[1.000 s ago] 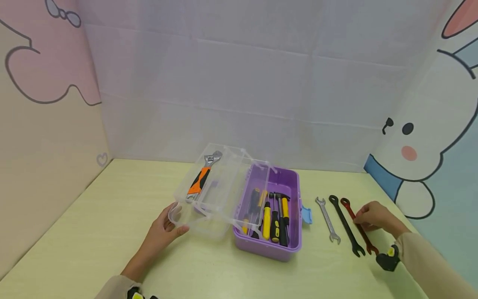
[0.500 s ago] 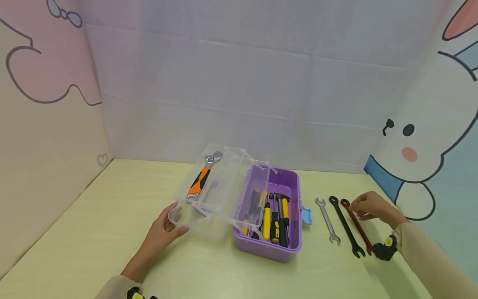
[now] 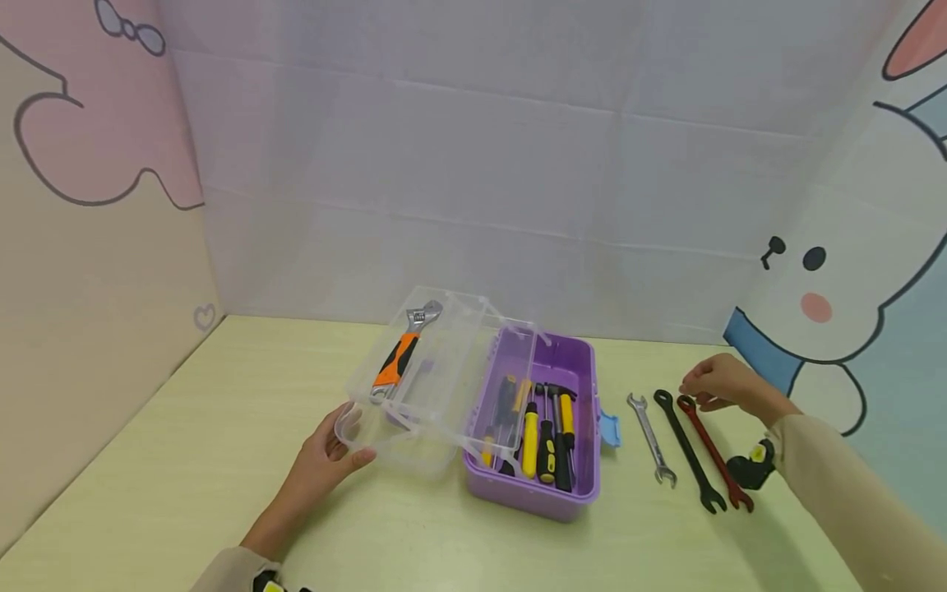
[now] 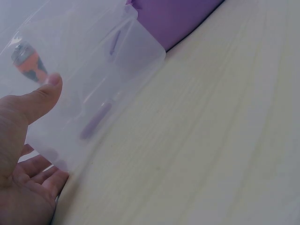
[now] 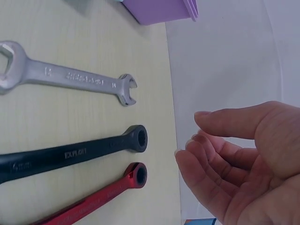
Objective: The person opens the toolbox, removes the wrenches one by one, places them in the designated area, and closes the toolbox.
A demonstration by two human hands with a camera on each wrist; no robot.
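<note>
Holds the right hand (image 3: pixel 723 382) with thumb and fingertips apart, near the ring end of the red combination wrench (image 3: pixel 714 452), toward the right edge of the counter (image 3: pixel 399 543). Leftward from there, side by side: the black combination wrench (image 3: pixel 689 450) and the silver double open-end wrench (image 3: pixel 651 438). Clamps with the left hand (image 3: pixel 320 460) on the near left corner of the clear lid (image 3: pixel 425 454), with the orange-and-black adjustable wrench (image 3: pixel 397 358) farther back within its outline. Between both hands, toward the counter's back edge: the purple toolbox (image 3: pixel 521 496), with the hammer (image 3: pixel 561 460) and the yellow-and-black screwdriver (image 3: pixel 546 456) inside.
</note>
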